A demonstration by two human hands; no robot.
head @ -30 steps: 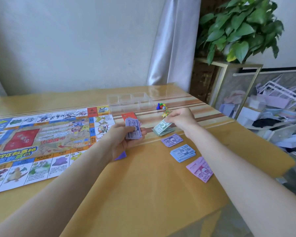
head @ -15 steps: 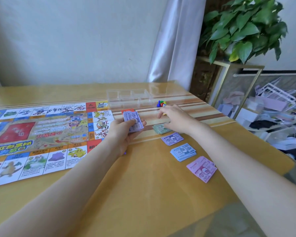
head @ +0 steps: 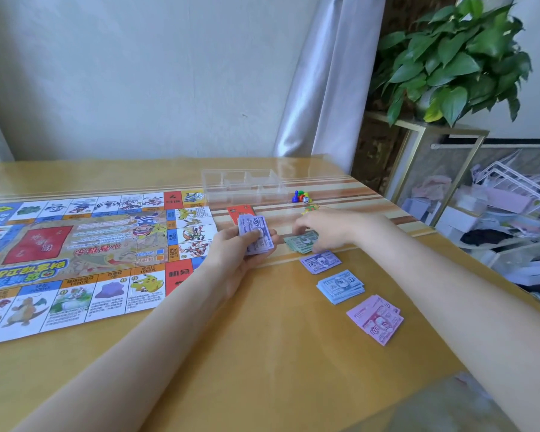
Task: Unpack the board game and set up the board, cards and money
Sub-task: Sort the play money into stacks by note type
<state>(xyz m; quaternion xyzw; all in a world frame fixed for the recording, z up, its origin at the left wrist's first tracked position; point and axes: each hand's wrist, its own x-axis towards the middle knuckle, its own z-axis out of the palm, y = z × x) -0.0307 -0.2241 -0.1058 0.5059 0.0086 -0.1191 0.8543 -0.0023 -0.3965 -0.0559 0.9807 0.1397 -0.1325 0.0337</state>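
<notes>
The game board [head: 75,254] lies unfolded on the left of the table. My left hand [head: 231,260] grips a stack of purple notes [head: 258,236] just right of the board. My right hand [head: 328,229] rests with its fingertips on a green pile of notes [head: 300,243] lying on the table. Below it, in a slanting row, sit a purple pile [head: 320,261], a blue pile [head: 340,285] and a pink pile [head: 375,319]. A red card stack [head: 239,212] lies behind the notes in my left hand.
A clear compartment tray [head: 243,182] stands behind the cards. Coloured pawns and a white die [head: 300,197] sit to its right, with a small yellow-green piece [head: 310,208] half hidden by my right hand. Past the table's right edge are a plant [head: 449,67] and cluttered shelves [head: 496,207].
My right hand brought green notes down onto the table and now rests on that pile. My left hand kept its purple stack, shifting slightly.
</notes>
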